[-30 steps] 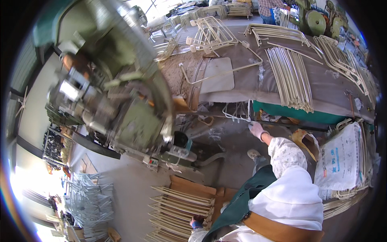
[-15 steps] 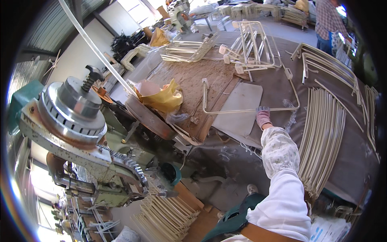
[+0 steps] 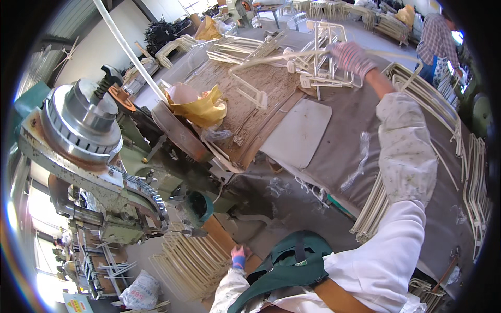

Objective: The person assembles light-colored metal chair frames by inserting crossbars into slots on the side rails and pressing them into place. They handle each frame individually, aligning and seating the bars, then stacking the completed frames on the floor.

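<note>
My right hand, in a pink striped glove, is closed round the long side of a bent cream tube frame. The frame is lifted over the far part of the table, and one bent end with a small pale block points back toward me. Behind it lies a pile of similar tube frames with pale end blocks. Low down, my left hand, gloved with bare fingertips, is beside a stack of cream tubes. Its fingers are too small to read, and I cannot tell whether it touches a tube.
A large machine with a metal drum stands at the left. The dark-covered table bears a grey board, a yellow bag and tube stacks. A person in a checked shirt stands at the far right.
My right hand has raised the tube frame off the table and carried it farther away. My left hand has come into view beside the lower tube stack. The view has shifted a little.
</note>
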`<state>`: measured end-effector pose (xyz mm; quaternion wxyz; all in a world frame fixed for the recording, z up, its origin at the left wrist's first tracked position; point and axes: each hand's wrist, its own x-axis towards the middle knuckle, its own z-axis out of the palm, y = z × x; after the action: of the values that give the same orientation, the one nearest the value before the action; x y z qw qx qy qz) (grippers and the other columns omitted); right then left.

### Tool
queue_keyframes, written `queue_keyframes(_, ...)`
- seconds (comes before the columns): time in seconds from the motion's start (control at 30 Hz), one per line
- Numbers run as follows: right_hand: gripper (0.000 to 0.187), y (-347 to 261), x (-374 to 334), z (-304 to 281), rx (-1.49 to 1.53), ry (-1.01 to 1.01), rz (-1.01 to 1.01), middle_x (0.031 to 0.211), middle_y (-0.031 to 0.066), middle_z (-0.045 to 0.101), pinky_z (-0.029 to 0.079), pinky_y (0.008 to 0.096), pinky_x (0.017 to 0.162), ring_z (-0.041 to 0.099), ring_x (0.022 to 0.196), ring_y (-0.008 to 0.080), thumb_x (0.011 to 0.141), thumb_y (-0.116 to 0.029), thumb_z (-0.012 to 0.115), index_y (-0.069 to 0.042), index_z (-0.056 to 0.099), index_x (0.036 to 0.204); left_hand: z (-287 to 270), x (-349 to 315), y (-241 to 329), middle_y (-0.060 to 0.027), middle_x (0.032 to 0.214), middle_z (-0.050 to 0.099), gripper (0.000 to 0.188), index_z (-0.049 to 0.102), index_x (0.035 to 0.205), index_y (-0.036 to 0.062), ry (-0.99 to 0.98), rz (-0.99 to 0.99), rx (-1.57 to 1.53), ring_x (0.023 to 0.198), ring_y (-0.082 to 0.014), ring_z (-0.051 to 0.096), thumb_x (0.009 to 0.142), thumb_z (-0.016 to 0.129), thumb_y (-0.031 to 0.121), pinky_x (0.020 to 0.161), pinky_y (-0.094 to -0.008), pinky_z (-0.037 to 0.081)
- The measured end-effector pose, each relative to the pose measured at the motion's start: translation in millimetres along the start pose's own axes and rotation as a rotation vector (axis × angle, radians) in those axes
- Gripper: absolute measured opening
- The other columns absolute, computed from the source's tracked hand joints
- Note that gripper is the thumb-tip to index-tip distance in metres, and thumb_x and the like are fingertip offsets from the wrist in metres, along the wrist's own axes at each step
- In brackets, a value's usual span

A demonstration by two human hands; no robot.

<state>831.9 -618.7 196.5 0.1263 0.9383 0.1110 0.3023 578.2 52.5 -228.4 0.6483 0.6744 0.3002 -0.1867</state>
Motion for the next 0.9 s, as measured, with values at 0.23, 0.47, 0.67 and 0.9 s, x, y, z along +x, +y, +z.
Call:
queue_keyframes(0.23, 0.037, 19.1, 17.1, -163.3, -0.292, 0.403, -0.181, 0.076, 0.008, 0.062, 0.048, 0.0368, 0.056, 0.059, 0.063, 0.0244, 0.078, -0.02, 0.058, -0.009, 0.049, 0.113, 159.1, -52.9, 268.1, -0.0202, 0.13, 0.04, 0.07, 0.024, 0.13, -0.0094, 0.456, 1.271, 0.42, 0.119, -0.0318, 0.038, 0.077, 0.065, 0.012, 0.103, -0.0335, 0.025)
queue_keyframes(0.47, 0.04, 80.0, -65.7, -281.4, -0.116, 0.629, -0.125, 0.082, 0.0074, 0.064, 0.051, 0.0299, 0.058, 0.062, 0.065, 0.0204, 0.08, -0.011, 0.061, -0.011, 0.048, 0.118, 213.8, -197.7, 406.9, -0.0194, 0.12, 0.044, 0.056, 0.037, 0.126, -0.0027, 0.366, 1.634, -0.369, 0.108, -0.0303, 0.042, 0.078, 0.064, 0.009, 0.095, -0.0371, 0.03)
queue_keyframes(0.67, 0.049, -47.4, -91.2, -364.2, 0.411, 0.361, 0.257, 0.114, 0.0088, 0.051, 0.045, 0.0271, 0.077, 0.051, 0.098, 0.0184, 0.088, -0.008, 0.048, -0.009, 0.029, 0.133, 164.4, -255.9, 391.3, -0.0077, 0.105, 0.053, 0.035, 0.049, 0.112, 0.0005, -0.13, 1.296, -0.72, 0.098, -0.018, 0.051, 0.079, 0.059, -0.001, 0.083, -0.031, 0.043)
queue_keyframes(0.9, 0.036, -94.9, -134.7, -448.4, 0.56, 0.369, 0.415, 0.1, 0.006, 0.046, 0.039, 0.0264, 0.068, 0.045, 0.085, 0.016, 0.089, -0.014, 0.047, -0.01, 0.031, 0.121, 107.1, -288.4, 334.0, -0.0186, 0.102, 0.059, 0.022, 0.056, 0.104, -0.0008, 0.768, 1.822, -0.044, 0.09, -0.0281, 0.06, 0.085, 0.054, 0.009, 0.078, -0.0369, 0.049)
